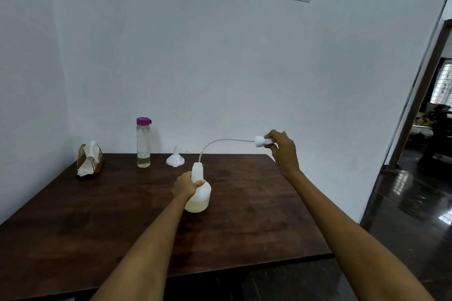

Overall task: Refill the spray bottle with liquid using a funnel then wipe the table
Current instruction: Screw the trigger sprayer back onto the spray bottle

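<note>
so my left hand [186, 184] is clamped round the neck of the spray bottle [198, 190] mid-table to keep it steady while my right hand [281, 148] pinches the sprayer head [262, 141], dip tube [217, 143] trailing from the mouth, funnel [175, 157] waiting behind.

The table [97, 215] is dark wood with a dull sheen. The spray bottle [199, 193] is milky, matt plastic — its tube [220, 141] thin and clear. The water bottle [143, 146] is clear, glossy plastic; the funnel [175, 159] smooth white plastic — the floor [411, 203] glossy.
</note>
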Motion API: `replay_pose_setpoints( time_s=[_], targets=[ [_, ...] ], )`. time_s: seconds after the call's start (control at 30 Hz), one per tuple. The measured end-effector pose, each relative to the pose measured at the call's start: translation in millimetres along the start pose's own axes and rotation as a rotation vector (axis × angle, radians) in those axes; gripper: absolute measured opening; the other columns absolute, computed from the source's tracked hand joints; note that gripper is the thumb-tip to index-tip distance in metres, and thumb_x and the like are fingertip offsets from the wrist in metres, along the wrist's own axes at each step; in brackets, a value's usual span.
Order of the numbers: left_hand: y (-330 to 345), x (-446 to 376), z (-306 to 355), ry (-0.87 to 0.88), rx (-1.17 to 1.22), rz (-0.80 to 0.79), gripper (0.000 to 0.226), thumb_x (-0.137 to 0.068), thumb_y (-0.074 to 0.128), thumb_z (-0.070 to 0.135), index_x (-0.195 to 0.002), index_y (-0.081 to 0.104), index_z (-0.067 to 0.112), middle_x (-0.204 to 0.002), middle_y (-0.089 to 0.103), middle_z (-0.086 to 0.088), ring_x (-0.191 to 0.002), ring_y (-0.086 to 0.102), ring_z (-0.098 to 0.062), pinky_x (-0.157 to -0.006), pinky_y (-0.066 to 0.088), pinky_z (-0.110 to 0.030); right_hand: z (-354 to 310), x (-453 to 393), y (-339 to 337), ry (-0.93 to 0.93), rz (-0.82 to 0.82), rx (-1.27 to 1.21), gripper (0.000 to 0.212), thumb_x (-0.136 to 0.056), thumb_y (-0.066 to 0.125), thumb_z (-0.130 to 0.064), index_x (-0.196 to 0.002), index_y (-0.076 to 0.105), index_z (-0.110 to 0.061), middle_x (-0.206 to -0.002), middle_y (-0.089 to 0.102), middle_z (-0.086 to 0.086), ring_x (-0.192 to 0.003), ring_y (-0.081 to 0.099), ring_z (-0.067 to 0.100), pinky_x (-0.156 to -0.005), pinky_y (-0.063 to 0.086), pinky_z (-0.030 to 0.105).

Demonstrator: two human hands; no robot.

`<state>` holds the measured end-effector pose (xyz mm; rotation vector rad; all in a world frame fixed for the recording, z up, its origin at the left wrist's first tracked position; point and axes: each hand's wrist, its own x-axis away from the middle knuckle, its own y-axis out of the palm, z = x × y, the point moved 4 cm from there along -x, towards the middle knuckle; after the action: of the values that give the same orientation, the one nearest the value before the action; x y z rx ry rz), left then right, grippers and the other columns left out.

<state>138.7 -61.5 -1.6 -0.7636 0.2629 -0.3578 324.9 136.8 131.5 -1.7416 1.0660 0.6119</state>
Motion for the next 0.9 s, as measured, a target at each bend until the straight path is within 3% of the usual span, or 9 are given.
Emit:
replay_pose_setpoints(
  time_s=[0.1, 0.27, 0.37, 0.47, 0.6, 0.73, 0.9],
  targets=[
    [0.1, 0.4, 0.5, -0.001, 0.002, 0.003, 0.054, -0.089, 0.059, 0.041, -0.13, 0.051, 0.008, -0.131, 0.056, -0.012, -0.122, 0.052, -0.029, -0.095, 0.044, -0.039, 2.0, 1.7, 8.3, -0.033, -0.034, 0.054, 0.012, -0.083, 0.051, 0.013, -0.079, 0.056, 0.003, -0.074, 0.064, 0.016, -0.067, 0.053, 0.034, -0.119, 0.022, 0.043],
    [0.2, 1.6, 0.8, -0.001, -0.002, 0.025, 0.05, -0.089, 0.06, 0.041, -0.125, 0.054, 0.008, -0.128, 0.059, -0.01, -0.118, 0.054, -0.028, -0.091, 0.045, -0.037, -24.0, -1.3, 23.1, -0.189, -0.184, 0.059, 0.015, -0.079, 0.047, 0.013, -0.078, 0.056, 0.001, -0.074, 0.061, 0.013, -0.068, 0.057, 0.029, -0.118, 0.015, 0.034],
    [0.2, 2.8, 2.1, 0.013, -0.015, 0.022, 0.046, -0.089, 0.059, 0.042, -0.119, 0.055, 0.008, -0.123, 0.06, -0.011, -0.115, 0.056, -0.028, -0.09, 0.046, -0.037, -51.0, -5.3, 40.6, -0.255, -0.355, 0.051, 0.011, -0.08, 0.05, 0.007, -0.08, 0.057, -0.002, -0.079, 0.065, 0.011, -0.075, 0.06, 0.027, -0.117, 0.024, 0.038],
    [-0.1, 3.9, 2.3, 0.021, -0.021, 0.014, 0.05, -0.088, 0.06, 0.043, -0.123, 0.054, 0.008, -0.127, 0.059, -0.01, -0.118, 0.055, -0.027, -0.092, 0.046, -0.037, -78.6, -11.5, 60.6, -0.291, -0.495, 0.118, 0.01, -0.083, 0.053, 0.003, -0.088, 0.061, -0.001, -0.087, 0.068, 0.012, -0.083, 0.062, 0.029, -0.097, 0.044, 0.041],
    [-0.9, 1.3, 0.0, 0.043, -0.024, 0.009, 0.046, -0.087, 0.061, 0.044, -0.115, 0.056, 0.008, -0.12, 0.061, -0.01, -0.113, 0.057, -0.026, -0.09, 0.046, -0.037, -113.4, -24.2, 91.3, -0.296, -0.693, 0.245, 0.02, -0.084, 0.051, 0.002, -0.1, 0.063, 0.001, -0.093, 0.068, 0.013, -0.082, 0.059, 0.026, -0.08, 0.041, 0.031],
    [-0.3, -0.9, -3.9, 0.059, 0.007, 0.012, 0.045, -0.086, 0.062, 0.044, -0.112, 0.057, 0.009, -0.117, 0.063, -0.008, -0.109, 0.058, -0.025, -0.087, 0.047, -0.035, -134.2, -22.6, 125.0, -0.286, -0.874, 0.387, 0.025, -0.079, 0.056, 0.004, -0.1, 0.066, -0.003, -0.078, 0.056, 0.008, -0.074, 0.05, 0.021, -0.055, 0.034, 0.024],
    [4.7, -3.0, -7.5, 0.069, 0.042, 0.012, 0.047, -0.086, 0.062, 0.044, -0.119, 0.056, 0.012, -0.122, 0.061, -0.006, -0.114, 0.057, -0.022, -0.086, 0.046, -0.031, -126.4, -19.8, 162.4, -0.221, -0.991, 0.447, 0.022, -0.075, 0.067, 0.002, -0.097, 0.07, 0.0, -0.099, 0.071, 0.018, -0.077, 0.055, 0.02, -0.065, 0.041, 0.024]
  ],
)
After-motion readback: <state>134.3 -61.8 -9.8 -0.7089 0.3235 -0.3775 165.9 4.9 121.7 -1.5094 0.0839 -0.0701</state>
